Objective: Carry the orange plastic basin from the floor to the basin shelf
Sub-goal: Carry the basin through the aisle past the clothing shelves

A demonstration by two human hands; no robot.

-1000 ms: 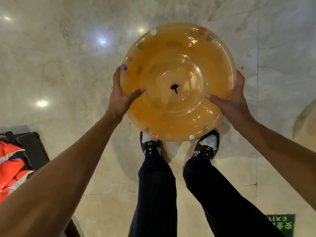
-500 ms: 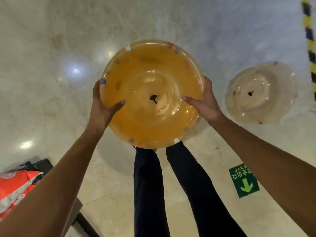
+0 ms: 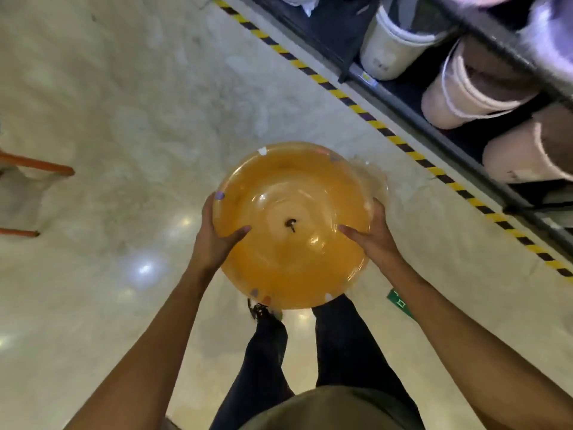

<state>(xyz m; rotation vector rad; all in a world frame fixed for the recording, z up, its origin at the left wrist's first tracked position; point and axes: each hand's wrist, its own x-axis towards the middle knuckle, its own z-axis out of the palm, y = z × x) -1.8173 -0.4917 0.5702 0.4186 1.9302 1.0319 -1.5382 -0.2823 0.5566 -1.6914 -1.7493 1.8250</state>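
Translucent orange plastic basin (image 3: 291, 225), round and glossy, hangs above the polished floor (image 3: 124, 119), left hand (image 3: 214, 234) and right hand (image 3: 372, 234) each closing its grip on the rim.

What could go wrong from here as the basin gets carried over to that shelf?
The orange basin is held only at its rim by the left hand and right hand, so it might slip. It also hides the floor just ahead. The shelf already looks packed with stacked tubs, so free space may be tight.
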